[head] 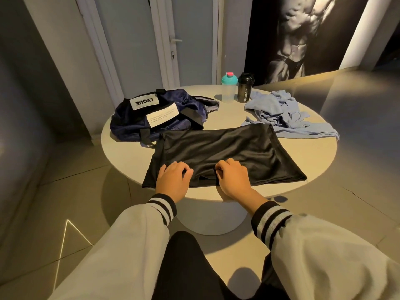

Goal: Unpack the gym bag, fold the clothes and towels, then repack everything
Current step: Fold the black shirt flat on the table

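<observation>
Okay, count: one gym bag, one black garment, one light-blue cloth heap, two shaker bottles, two hands.

Black garment lies spread flat on the near half of the round white bench, with its near hem at the bench edge. Left hand and right hand sit on that hem side by side, slightly apart. Fingers of both curl down and pinch the black fabric.

Gym bag: navy, slumped, far left, white LVQUE label facing up. Its near strap touches the garment's far-left corner.

Cloth heap: crumpled, unfolded, far right, reaching the right bench edge. The garment's far-right corner touches it, so bag and heap crowd both far corners.

Bottles stand upright at the far edge, just beside each other. Teal-lidded clear bottle is on the left. Black bottle is on the right, just beside the heap.

Behind: a door with handle, and a black-and-white torso mural on the far wall.
</observation>
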`<state>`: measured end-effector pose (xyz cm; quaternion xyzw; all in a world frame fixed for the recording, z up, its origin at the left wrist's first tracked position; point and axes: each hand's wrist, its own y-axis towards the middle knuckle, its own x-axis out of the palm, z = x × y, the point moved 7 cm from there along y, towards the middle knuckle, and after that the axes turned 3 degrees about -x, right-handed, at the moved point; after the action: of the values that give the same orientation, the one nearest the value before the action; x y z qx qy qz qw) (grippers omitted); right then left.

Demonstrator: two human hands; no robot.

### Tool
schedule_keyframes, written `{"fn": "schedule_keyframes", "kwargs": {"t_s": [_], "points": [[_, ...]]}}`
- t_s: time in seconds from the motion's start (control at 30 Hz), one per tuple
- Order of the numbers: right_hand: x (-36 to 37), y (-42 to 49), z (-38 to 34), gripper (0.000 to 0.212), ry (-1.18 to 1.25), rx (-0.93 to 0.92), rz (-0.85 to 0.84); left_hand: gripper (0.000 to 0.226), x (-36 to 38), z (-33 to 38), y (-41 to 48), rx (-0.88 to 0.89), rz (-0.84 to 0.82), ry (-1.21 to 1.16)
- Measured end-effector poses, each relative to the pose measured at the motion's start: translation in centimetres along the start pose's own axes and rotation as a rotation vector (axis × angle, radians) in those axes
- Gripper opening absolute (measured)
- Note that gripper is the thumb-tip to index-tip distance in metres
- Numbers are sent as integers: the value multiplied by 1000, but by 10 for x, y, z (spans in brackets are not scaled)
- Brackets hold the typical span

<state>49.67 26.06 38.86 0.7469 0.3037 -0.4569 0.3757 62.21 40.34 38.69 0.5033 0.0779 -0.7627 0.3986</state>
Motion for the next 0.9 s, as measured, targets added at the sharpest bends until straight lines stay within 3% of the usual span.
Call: {"fn": "schedule_keyframes", "kwargs": {"t_s": [0.13,0.3,0.43,0.67,0.8,0.9], "points": [[-3,1,-8,22,60,-17,90,30,7,2,-6,115,-34,79],[4,-4,-15,25,110,-76,41,42,5,10,-19,287,-20,51],[3,-12,-11,30,84,-62,60,18,-3,8,-18,205,68,-23],[5,-16,-15,27,77,-130,8,9,-11,12,-14,103,193,117],[1,-19,-13,18,61,-99,61,12,3,10,-14,90,59,114],[-1,-20,-10,16,75,-62,94,19,5,7,-19,79,65,89]]}}
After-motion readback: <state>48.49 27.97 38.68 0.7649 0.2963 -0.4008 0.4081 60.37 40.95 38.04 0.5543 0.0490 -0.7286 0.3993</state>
